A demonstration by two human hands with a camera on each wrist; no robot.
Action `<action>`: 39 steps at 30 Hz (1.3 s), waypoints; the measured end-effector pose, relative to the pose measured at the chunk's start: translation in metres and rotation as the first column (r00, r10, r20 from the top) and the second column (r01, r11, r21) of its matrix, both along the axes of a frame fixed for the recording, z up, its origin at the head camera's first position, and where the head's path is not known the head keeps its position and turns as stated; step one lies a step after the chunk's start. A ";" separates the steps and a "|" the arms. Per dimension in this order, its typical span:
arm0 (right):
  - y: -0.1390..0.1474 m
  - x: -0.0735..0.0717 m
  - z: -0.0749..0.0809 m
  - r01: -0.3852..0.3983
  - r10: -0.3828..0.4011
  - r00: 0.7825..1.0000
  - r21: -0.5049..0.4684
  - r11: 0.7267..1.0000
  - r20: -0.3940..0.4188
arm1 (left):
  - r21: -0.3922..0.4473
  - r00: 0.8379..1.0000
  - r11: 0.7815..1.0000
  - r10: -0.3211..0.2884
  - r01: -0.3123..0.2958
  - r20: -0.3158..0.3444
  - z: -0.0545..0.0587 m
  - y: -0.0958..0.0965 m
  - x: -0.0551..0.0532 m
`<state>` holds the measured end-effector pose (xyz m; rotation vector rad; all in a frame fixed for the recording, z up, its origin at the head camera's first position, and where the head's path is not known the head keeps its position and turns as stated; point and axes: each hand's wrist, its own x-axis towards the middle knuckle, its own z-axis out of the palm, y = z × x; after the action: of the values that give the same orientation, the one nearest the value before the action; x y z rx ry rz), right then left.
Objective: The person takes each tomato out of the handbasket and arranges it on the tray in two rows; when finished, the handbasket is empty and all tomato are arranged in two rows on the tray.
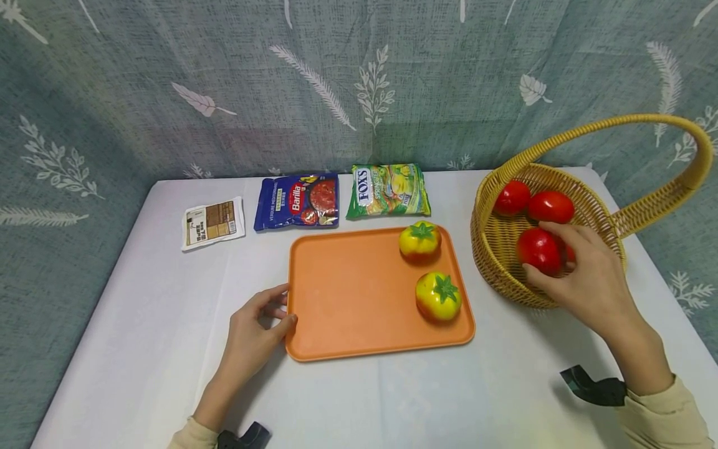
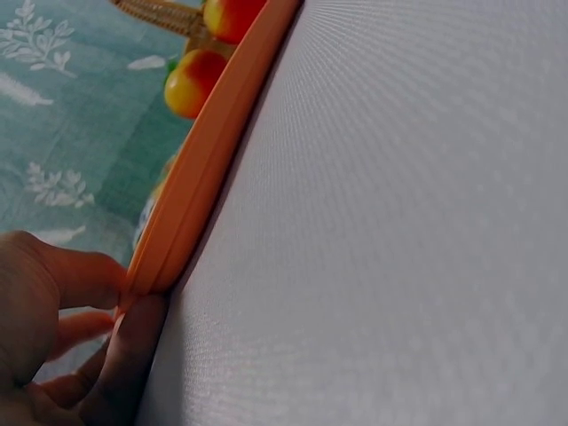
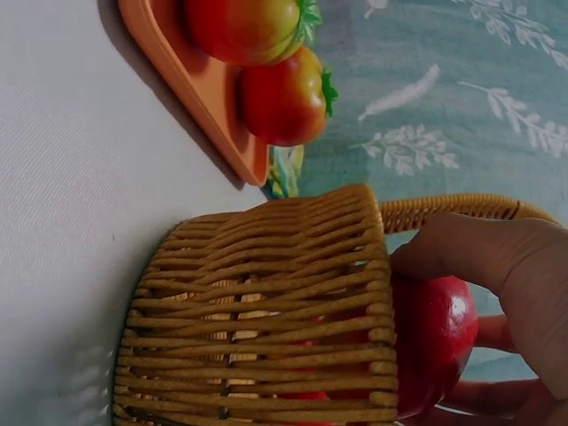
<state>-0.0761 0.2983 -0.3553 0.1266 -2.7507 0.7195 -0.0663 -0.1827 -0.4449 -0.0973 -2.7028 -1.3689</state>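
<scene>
My left hand pinches the left rim of an orange tray between thumb and fingers; the left wrist view shows the fingertips on the tray's edge. Two yellow-and-red toy tomatoes with green leafy tops, one at the back and one nearer, sit on the tray's right side. Over the wicker basket, my right hand grips a shiny red apple, thumb on one side and fingers on the other. In the right wrist view the apple shows at the basket's rim, partly hidden by it.
More red fruits lie inside the basket, whose tall handle arches to the right. Behind the tray are a blue Barilla pouch and a green Fox's bag. A small white-and-brown packet lies farther left, and a leaf-patterned curtain hangs behind.
</scene>
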 end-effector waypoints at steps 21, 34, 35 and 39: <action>-0.018 0.009 0.014 -0.047 0.043 0.993 -0.032 0.998 -0.111 | 0.006 1.000 1.000 -0.003 0.003 0.007 0.001 0.000 -0.001; -0.031 0.013 0.015 -0.092 0.093 0.984 0.015 0.996 -0.150 | 0.004 1.000 1.000 0.001 -0.001 0.008 0.001 0.000 0.000; -0.033 0.013 0.015 -0.096 0.097 0.983 0.015 0.995 -0.153 | 0.004 1.000 1.000 0.002 -0.002 0.007 0.002 0.000 0.000; -0.039 0.014 0.016 -0.107 0.107 0.983 0.009 0.994 -0.148 | 0.005 1.000 1.000 0.002 -0.002 0.005 0.002 0.000 0.001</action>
<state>-0.0623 0.2592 -0.3388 0.3176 -2.6182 0.7063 -0.0657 -0.1831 -0.4432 -0.0911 -2.7027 -1.3779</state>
